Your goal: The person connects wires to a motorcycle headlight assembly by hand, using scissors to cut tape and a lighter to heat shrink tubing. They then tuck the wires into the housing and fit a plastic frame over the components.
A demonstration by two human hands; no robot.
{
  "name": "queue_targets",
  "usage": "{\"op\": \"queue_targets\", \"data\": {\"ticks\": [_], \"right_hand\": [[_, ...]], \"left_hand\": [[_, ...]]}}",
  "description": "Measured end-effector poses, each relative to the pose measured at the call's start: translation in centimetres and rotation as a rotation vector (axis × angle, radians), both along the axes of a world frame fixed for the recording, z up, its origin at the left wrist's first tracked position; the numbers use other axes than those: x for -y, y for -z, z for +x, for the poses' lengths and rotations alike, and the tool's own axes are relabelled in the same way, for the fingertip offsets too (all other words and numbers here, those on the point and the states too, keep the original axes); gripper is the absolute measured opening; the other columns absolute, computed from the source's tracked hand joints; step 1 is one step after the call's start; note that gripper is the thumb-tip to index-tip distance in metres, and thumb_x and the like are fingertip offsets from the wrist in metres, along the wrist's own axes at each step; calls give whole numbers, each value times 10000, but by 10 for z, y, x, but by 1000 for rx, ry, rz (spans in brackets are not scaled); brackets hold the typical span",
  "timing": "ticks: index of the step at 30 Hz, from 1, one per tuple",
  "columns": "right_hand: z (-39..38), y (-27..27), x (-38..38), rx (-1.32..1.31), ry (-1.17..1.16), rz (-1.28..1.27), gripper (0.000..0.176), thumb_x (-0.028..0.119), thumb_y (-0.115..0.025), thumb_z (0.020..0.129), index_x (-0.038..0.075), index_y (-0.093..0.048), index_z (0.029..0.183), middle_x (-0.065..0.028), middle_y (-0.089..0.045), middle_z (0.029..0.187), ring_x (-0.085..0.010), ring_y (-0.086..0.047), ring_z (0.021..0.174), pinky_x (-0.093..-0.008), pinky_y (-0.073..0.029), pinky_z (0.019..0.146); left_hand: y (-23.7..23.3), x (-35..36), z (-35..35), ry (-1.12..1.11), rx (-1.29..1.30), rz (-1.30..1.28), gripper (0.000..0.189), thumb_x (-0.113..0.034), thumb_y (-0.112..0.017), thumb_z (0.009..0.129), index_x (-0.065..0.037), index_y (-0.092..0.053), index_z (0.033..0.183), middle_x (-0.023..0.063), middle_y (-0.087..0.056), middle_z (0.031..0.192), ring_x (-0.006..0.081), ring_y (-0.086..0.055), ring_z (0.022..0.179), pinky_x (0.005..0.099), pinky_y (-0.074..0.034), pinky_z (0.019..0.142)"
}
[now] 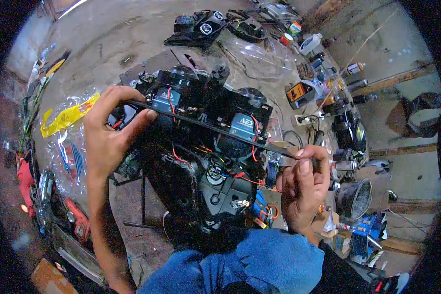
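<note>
Repair workshop, headlight units, spray cans

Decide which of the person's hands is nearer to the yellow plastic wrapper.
Left. The left hand, gripping one end of the black strip, is just beside the yellow plastic wrapper; the right hand pinches the strip's far end, across the headlight unit.

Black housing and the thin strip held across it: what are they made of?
The housing: likely moulded plastic, matt black, with formed ribs and sockets. The strip: thin, flat, dark, slight sheen along its edge; plastic or painted metal, cannot tell.
</note>
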State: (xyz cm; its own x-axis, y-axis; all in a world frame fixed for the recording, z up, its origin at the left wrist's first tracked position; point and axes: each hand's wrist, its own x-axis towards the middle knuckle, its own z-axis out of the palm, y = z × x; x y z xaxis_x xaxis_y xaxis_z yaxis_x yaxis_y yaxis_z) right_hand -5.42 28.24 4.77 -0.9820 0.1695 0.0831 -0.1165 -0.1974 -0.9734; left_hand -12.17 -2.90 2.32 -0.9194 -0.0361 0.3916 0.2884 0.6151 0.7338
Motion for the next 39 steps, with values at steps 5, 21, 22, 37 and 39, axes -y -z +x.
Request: {"op": "queue_targets", "data": {"ticks": [5, 21, 22, 37, 39], "right_hand": [[0, 8, -10, 34, 34, 231, 359, 153, -730, 947, 46, -585, 1257, 28, -508, 782, -31, -451, 680, -209, -366, 620], [-29, 70, 3, -181, 96, 314, 194, 210, -582, 1082, 68, -574, 1213, 13, -594, 954, -45, -473, 711, -217, -359, 606], [-30, 71, 3, -172, 91, 291, 187, 210, -573, 1086, 69, -571, 1208, -2, -603, 1006, -67, -495, 771, -230, -381, 666], [-95, 41, -3, -105, -253, 108, 405, 450, -508, 1092, 89, -601, 1250, 34, -521, 748, -42, -455, 544, -218, -348, 455], [-97, 39, -7, -14, -322, -107, 502, 525, -421, 1097, 90, -575, 1297, 21, -519, 742, -53, -417, 528, -217, -329, 449]], "left_hand": [[-1, 1, 0, 8, 12, 9, 299, -208, -838, 827, -29, -687, 1011, 50, -680, 1035, 181, -633, 1022, 295, -463, 940], [-1, -2, 1, -81, -7, 58, 306, -226, -888, 792, -49, -736, 990, 54, -693, 951, 118, -642, 715, 263, -500, 625], [1, -1, 1, -86, -4, 42, 307, -232, -888, 792, -53, -737, 992, 52, -693, 949, 117, -633, 706, 263, -492, 610], [3, -38, 52, -390, -109, -71, 233, -178, -856, 840, -55, -714, 978, 27, -650, 920, 116, -487, 609, 262, -388, 557], [0, -46, 58, -422, -79, -55, 237, -163, -855, 839, -51, -710, 988, 31, -643, 928, 118, -495, 615, 262, -396, 561]]}}
